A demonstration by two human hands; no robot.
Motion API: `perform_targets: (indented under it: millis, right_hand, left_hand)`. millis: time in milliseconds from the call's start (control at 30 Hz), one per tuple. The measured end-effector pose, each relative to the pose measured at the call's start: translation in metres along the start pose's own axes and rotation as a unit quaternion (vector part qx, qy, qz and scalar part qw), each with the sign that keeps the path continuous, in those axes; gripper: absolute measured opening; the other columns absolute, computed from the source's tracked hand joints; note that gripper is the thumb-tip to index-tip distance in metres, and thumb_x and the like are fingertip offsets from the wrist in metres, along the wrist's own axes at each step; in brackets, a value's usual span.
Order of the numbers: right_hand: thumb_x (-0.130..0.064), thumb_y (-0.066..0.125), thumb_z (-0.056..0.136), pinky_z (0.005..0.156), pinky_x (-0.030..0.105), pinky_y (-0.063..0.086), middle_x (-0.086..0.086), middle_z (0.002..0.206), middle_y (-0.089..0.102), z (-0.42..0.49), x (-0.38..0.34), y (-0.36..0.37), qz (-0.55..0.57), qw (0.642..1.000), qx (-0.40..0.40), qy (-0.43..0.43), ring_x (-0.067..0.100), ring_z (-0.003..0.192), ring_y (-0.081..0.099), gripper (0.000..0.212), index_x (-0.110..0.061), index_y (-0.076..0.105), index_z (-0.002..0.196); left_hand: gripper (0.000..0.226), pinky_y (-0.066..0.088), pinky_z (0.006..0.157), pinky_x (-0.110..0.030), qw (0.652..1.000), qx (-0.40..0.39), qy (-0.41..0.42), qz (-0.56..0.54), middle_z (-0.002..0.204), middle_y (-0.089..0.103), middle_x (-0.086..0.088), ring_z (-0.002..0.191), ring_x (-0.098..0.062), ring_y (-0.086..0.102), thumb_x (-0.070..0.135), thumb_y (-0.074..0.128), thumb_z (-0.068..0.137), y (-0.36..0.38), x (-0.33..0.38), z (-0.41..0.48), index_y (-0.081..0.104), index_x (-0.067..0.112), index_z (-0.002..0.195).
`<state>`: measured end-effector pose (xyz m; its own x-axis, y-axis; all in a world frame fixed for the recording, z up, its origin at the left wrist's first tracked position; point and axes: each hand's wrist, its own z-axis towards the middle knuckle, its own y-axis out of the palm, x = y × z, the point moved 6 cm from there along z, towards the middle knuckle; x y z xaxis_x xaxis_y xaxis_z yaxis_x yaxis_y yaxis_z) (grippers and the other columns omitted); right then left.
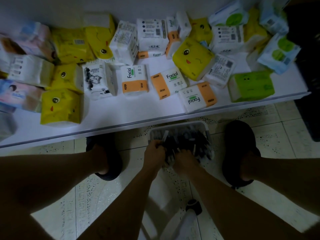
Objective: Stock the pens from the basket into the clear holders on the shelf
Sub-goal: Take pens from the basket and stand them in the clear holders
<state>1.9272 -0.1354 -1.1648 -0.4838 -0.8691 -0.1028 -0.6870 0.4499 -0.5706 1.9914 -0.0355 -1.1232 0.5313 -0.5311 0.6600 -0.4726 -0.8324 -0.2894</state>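
A white basket [204, 126] full of dark pens [192, 141] stands on the tiled floor between my feet, partly under the shelf's front edge. My left hand [154, 153] is down in the basket's near left part, fingers closed around a bunch of pens. My right hand [185, 161] is at the basket's near edge, fingers curled into the pens and gripping some. No clear holders are in view.
A white shelf [138, 116] runs across the view, covered with several tissue packs, such as a yellow pack [60, 108] and a green pack [251, 86]. My feet in dark slippers [240, 153] flank the basket. A white object with a black cap [192, 213] lies on the floor nearby.
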Motion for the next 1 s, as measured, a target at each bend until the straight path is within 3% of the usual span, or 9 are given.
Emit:
perform_targets:
  millis: [233,333,433,500,567,667,833,933,1000]
  right_hand:
    - [-0.015,0.056,0.095,0.084,0.034,0.054,0.013,0.107,0.07,-0.019,0.013,-0.04,0.105,0.986,0.121,0.044,0.027,0.101,0.065,0.022,-0.005,0.07,0.108]
    - [-0.019,0.057,0.096,0.078,0.031,0.053,0.015,0.099,0.071,-0.035,0.02,-0.057,0.206,0.964,0.165,0.034,0.028,0.094,0.066,0.023,-0.002,0.072,0.101]
    - [-0.015,0.059,0.095,0.074,0.025,0.044,0.016,0.096,0.07,-0.052,0.03,-0.065,0.327,0.924,0.198,0.023,0.029,0.095,0.064,0.018,-0.002,0.071,0.094]
    - [-0.008,0.06,0.092,0.084,0.03,0.048,0.014,0.109,0.067,-0.063,0.032,-0.064,0.396,0.895,0.205,0.011,0.032,0.107,0.061,0.017,-0.006,0.067,0.108]
    - [-0.005,0.06,0.091,0.097,0.044,0.049,0.011,0.131,0.056,-0.074,0.031,-0.062,0.443,0.877,0.189,-0.003,0.033,0.119,0.055,0.048,-0.015,0.051,0.137]
    - [-0.001,0.051,0.093,0.092,0.045,0.053,0.012,0.13,0.055,-0.091,0.025,-0.064,0.478,0.862,0.166,-0.017,0.032,0.11,0.059,0.057,-0.021,0.04,0.145]
    - [0.005,0.048,0.093,0.066,0.041,0.06,0.008,0.088,0.061,-0.123,0.013,-0.078,0.568,0.811,0.128,-0.055,0.02,0.063,0.069,0.018,-0.008,0.056,0.102]
    - [-0.01,0.046,0.099,0.065,0.039,0.055,0.008,0.078,0.061,-0.145,0.006,-0.1,0.575,0.795,0.174,-0.079,0.026,0.064,0.065,0.011,-0.013,0.052,0.091]
    - [-0.025,0.04,0.102,0.066,0.04,0.049,0.006,0.065,0.056,-0.161,0.003,-0.121,0.547,0.796,0.241,-0.096,0.025,0.063,0.057,0.025,-0.016,0.051,0.081]
  left_hand:
    - [0.025,0.045,0.066,-0.019,0.997,0.0,0.073,-0.003,0.104,0.058,-0.007,0.09,-0.016,0.057,0.025,0.039,0.103,-0.004,0.021,-0.005,0.057,0.012,0.115]
    - [0.023,0.048,0.062,-0.021,0.996,-0.015,0.09,-0.023,0.1,0.059,-0.01,0.079,-0.015,0.057,0.017,0.039,0.102,-0.009,0.032,-0.011,0.058,0.016,0.116]
    - [0.019,0.05,0.064,-0.022,0.997,-0.009,0.074,-0.022,0.1,0.061,-0.007,0.086,-0.016,0.06,0.01,0.041,0.1,-0.017,0.039,-0.019,0.059,0.014,0.108]
    - [0.019,0.048,0.064,-0.024,0.998,-0.006,0.064,-0.01,0.098,0.061,-0.006,0.084,-0.016,0.058,0.012,0.042,0.1,-0.023,0.045,-0.026,0.059,0.011,0.107]
    - [0.02,0.047,0.062,-0.026,0.997,-0.004,0.069,-0.022,0.1,0.063,-0.009,0.085,-0.018,0.059,0.017,0.042,0.1,-0.028,0.055,-0.033,0.058,0.011,0.108]
    - [0.019,0.042,0.062,-0.028,0.992,0.006,0.1,-0.073,0.095,0.061,-0.01,0.077,-0.018,0.054,0.024,0.043,0.101,-0.038,0.075,-0.053,0.059,0.014,0.102]
    - [0.024,0.048,0.065,-0.034,0.976,0.014,0.188,-0.108,0.081,0.062,-0.009,0.067,-0.018,0.057,0.031,0.051,0.098,-0.054,0.112,-0.088,0.062,0.01,0.098]
    - [0.022,0.054,0.057,-0.022,0.963,-0.014,0.207,-0.173,0.081,0.06,-0.013,0.066,-0.021,0.063,0.019,0.051,0.099,-0.057,0.135,-0.113,0.058,-0.002,0.098]
    - [0.023,0.055,0.057,-0.021,0.956,-0.025,0.237,-0.172,0.086,0.064,-0.015,0.073,-0.027,0.069,0.017,0.053,0.099,-0.059,0.15,-0.127,0.058,-0.005,0.099]
